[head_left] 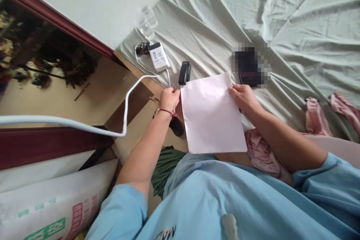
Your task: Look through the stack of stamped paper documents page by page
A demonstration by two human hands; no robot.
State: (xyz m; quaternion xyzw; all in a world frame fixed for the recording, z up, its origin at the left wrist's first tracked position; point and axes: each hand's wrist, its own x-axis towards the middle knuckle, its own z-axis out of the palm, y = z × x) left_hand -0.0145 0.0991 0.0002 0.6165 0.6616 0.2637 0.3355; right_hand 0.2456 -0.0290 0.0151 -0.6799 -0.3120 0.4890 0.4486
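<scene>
White paper [212, 116], one sheet or a thin stack, is held up before my lap with its face toward me. My right hand [244, 98] pinches its right edge near the upper corner. At the upper left corner, the closed fingers of my left hand [169, 99] grip the edge; a red string bracelet circles that wrist. Just beyond the paper's top edge lies a black stapler [184, 72] on the pale green sheet [208, 30]. A dark, pixelated object [249, 65] rests past my right hand.
A white box-shaped adapter [159, 57] with a white cable [84, 120] lies left of the stapler, beside keys [142, 48] and a clear plastic container [147, 19]. Pink cloth [261, 152] sits at my right, a printed white sack [59, 198] at lower left.
</scene>
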